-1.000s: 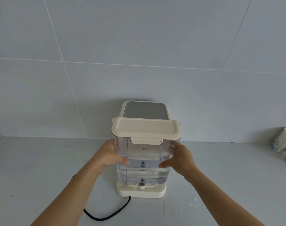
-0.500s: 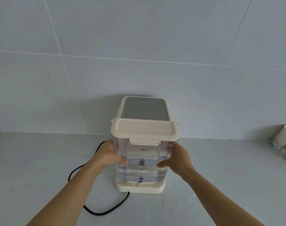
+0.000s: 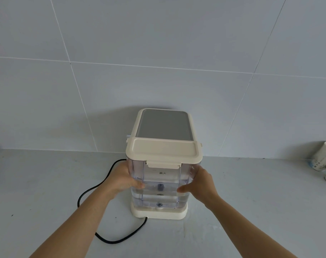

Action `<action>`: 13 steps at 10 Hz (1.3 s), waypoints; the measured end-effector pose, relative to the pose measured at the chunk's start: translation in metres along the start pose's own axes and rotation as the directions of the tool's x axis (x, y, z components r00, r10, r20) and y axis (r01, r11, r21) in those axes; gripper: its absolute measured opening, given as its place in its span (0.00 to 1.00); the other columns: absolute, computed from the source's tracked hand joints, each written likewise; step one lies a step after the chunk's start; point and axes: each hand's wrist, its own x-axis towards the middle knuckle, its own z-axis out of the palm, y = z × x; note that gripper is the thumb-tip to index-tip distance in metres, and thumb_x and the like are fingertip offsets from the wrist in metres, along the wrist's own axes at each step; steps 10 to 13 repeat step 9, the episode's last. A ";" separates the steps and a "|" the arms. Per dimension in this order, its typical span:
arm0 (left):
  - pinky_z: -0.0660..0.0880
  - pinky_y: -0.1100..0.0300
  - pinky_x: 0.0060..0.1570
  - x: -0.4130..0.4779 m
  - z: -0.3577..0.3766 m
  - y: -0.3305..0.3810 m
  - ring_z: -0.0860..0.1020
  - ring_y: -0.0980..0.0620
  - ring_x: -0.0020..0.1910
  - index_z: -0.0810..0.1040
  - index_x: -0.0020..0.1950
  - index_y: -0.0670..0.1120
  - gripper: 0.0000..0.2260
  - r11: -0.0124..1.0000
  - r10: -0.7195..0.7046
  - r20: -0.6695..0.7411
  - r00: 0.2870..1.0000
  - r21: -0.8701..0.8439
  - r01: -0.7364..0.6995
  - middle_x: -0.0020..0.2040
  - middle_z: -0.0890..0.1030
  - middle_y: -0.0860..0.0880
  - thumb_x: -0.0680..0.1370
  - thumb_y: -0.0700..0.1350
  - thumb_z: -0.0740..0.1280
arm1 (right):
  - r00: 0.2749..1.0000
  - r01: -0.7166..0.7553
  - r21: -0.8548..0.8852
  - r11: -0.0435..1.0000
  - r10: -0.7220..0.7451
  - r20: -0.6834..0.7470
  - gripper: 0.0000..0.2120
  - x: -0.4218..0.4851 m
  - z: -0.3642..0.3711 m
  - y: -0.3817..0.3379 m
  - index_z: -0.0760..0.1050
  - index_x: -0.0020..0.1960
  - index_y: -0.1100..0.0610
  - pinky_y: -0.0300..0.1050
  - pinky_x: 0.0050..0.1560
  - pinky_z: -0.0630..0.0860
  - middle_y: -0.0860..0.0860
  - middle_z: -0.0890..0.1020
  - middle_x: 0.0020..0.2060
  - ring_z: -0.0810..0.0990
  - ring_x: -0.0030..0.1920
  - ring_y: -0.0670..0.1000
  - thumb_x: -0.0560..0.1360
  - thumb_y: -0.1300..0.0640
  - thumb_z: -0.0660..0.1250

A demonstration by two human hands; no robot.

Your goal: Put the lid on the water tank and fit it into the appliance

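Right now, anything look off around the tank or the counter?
Nothing stands out. The lid sits flat and square on the water tank, which stands upright on the appliance base, left hand and right hand on its sides. The black cord loops loosely across the counter; no spill visible.

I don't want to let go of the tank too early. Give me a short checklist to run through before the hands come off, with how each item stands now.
1. Lid on the water tank: ok, it sits flat across the top.
2. Front lid clip down: ok, it looks folded over the rim.
3. Both sides held: ok, left hand and right hand press opposite walls.
4. Tank upright over the appliance base: ok.
5. Tank fully seated on the base valve: cannot tell.
6. Power cord away from the base front: ok, it loops on the counter to the left.
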 end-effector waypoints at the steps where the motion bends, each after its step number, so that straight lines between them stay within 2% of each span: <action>1: 0.70 0.68 0.33 -0.001 0.001 -0.002 0.77 0.63 0.31 0.76 0.24 0.52 0.19 1.000 0.000 -0.007 1.000 0.005 0.000 0.23 0.79 0.62 0.61 0.29 0.74 | 1.000 -0.002 0.003 1.000 0.002 0.008 0.36 0.000 0.001 0.002 0.69 0.61 0.57 0.43 0.50 0.72 0.53 0.79 0.55 0.75 0.51 0.53 0.56 0.63 0.79; 2: 0.71 0.66 0.35 -0.001 0.002 -0.004 0.78 0.60 0.36 0.76 0.22 0.53 0.20 1.000 -0.005 -0.009 1.000 0.003 0.005 0.24 0.80 0.62 0.61 0.29 0.74 | 1.000 -0.005 0.004 1.000 0.005 0.017 0.36 0.000 0.001 0.002 0.68 0.61 0.57 0.44 0.51 0.73 0.53 0.79 0.55 0.75 0.53 0.54 0.56 0.63 0.79; 3: 0.71 0.67 0.36 -0.001 0.002 -0.006 0.78 0.60 0.39 0.76 0.27 0.53 0.18 1.000 -0.012 -0.006 1.000 -0.002 0.012 0.28 0.81 0.59 0.62 0.30 0.74 | 1.000 -0.003 -0.012 1.000 0.004 0.025 0.36 -0.001 0.001 0.002 0.68 0.62 0.57 0.45 0.53 0.73 0.54 0.78 0.55 0.75 0.55 0.55 0.57 0.63 0.78; 4: 0.71 0.73 0.33 -0.002 0.002 -0.006 0.79 0.64 0.37 0.75 0.28 0.53 0.17 1.000 -0.004 0.024 1.000 -0.003 0.004 0.29 0.82 0.59 0.63 0.31 0.74 | 0.999 -0.002 -0.042 0.999 0.004 0.048 0.34 -0.001 -0.001 0.001 0.68 0.60 0.58 0.44 0.51 0.73 0.54 0.78 0.55 0.75 0.54 0.55 0.57 0.62 0.78; 5: 0.72 0.74 0.33 -0.005 0.002 -0.004 0.79 0.65 0.37 0.76 0.34 0.54 0.17 1.000 0.020 0.042 0.999 0.011 -0.020 0.31 0.83 0.59 0.65 0.32 0.73 | 0.996 0.014 -0.064 0.998 -0.008 0.094 0.33 -0.003 -0.005 0.001 0.66 0.61 0.58 0.45 0.52 0.72 0.55 0.77 0.57 0.75 0.55 0.55 0.59 0.59 0.77; 6: 0.72 0.65 0.48 -0.007 0.004 -0.006 0.76 0.54 0.53 0.74 0.51 0.54 0.21 0.998 0.059 0.000 0.998 0.012 -0.059 0.50 0.79 0.54 0.65 0.34 0.73 | 0.989 0.074 -0.054 0.996 -0.067 0.134 0.39 -0.008 -0.011 -0.003 0.59 0.65 0.57 0.45 0.53 0.71 0.54 0.75 0.60 0.73 0.59 0.56 0.61 0.57 0.76; 7: 0.66 0.76 0.44 -0.015 0.008 -0.002 0.69 0.62 0.54 0.60 0.64 0.55 0.34 0.994 0.108 -0.063 0.992 0.023 -0.107 0.54 0.70 0.62 0.65 0.39 0.75 | 0.971 0.200 -0.033 0.979 -0.193 0.141 0.45 -0.013 -0.018 -0.007 0.50 0.68 0.53 0.46 0.55 0.71 0.49 0.71 0.58 0.72 0.58 0.54 0.62 0.56 0.76; 8: 0.65 0.78 0.48 -0.025 0.009 0.003 0.67 0.71 0.56 0.57 0.60 0.63 0.39 0.982 0.186 -0.105 0.977 -0.007 -0.188 0.57 0.68 0.65 0.59 0.48 0.78 | 0.948 0.289 -0.009 0.957 -0.285 0.142 0.42 -0.020 -0.028 -0.015 0.49 0.62 0.46 0.47 0.57 0.75 0.47 0.70 0.58 0.73 0.58 0.52 0.62 0.55 0.76; 9: 0.63 0.56 0.67 -0.037 0.008 0.014 0.58 0.53 0.72 0.48 0.72 0.54 0.48 0.983 0.176 -0.224 0.959 0.083 -0.161 0.75 0.57 0.54 0.61 0.53 0.76 | 0.934 0.320 0.038 0.947 -0.322 0.153 0.52 -0.027 -0.037 -0.023 0.38 0.71 0.51 0.51 0.68 0.67 0.48 0.61 0.71 0.65 0.70 0.55 0.64 0.48 0.74; 13: 0.63 0.56 0.67 -0.037 0.008 0.014 0.58 0.53 0.72 0.48 0.72 0.54 0.48 0.983 0.176 -0.224 0.959 0.083 -0.161 0.75 0.57 0.54 0.61 0.53 0.76 | 0.934 0.320 0.038 0.947 -0.322 0.153 0.52 -0.027 -0.037 -0.023 0.38 0.71 0.51 0.51 0.68 0.67 0.48 0.61 0.71 0.65 0.70 0.55 0.64 0.48 0.74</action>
